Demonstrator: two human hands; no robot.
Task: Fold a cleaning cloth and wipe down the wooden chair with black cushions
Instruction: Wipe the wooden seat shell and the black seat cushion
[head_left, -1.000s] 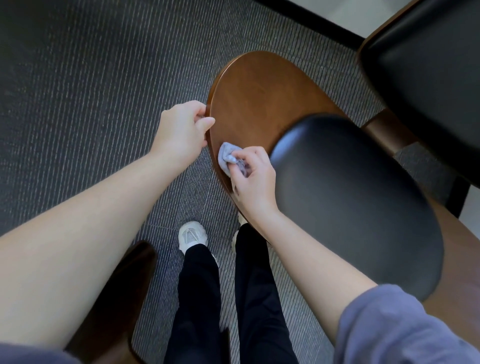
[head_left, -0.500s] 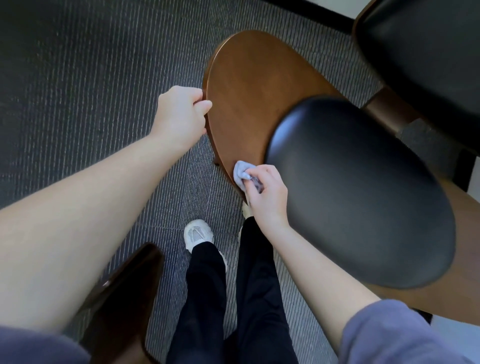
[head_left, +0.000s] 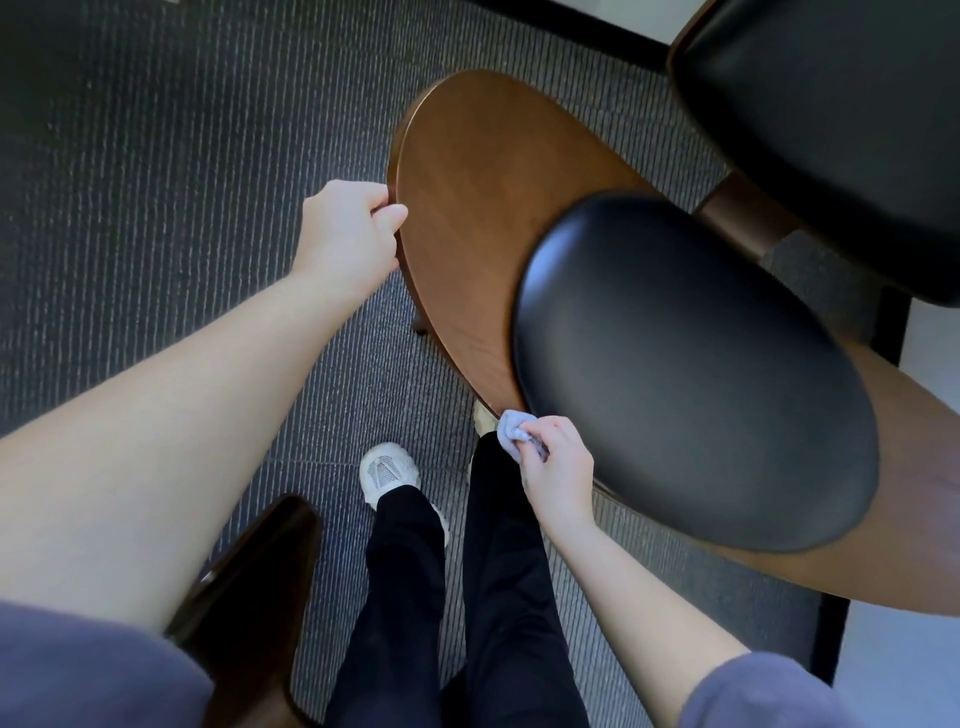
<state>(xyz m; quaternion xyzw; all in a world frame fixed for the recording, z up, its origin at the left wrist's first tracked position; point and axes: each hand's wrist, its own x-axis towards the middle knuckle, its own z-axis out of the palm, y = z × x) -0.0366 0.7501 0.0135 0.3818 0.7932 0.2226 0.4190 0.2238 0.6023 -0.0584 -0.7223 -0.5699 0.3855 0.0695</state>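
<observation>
We see the left hand (head_left: 348, 234) gripping the left rim of the wooden chair (head_left: 467, 208), fingers (head_left: 366, 200) clenched over the edge with the thumb lying on top; the right hand (head_left: 558, 467) pinches a small bunched pale-blue cleaning cloth (head_left: 511, 434), fingers curled round it; the cloth touches the near edge of the wood, just where the rounded black cushion (head_left: 691, 374) meets that edge; we cannot tell how neatly the cloth is folded, as most of it is hidden in the hand; the cushion sits on the brown wood and covers its right part, bare wood showing to its left; a second black cushion (head_left: 831, 130) fills the top right corner; below, a white shoe (head_left: 387, 470) and black trousers (head_left: 405, 597) stand on dark ribbed carpet (head_left: 156, 182); both forearms are bare, grey-blue sleeves (head_left: 78, 670) at the bottom; a dark brown wooden piece (head_left: 249, 597) shows at lower left, under the left arm.
</observation>
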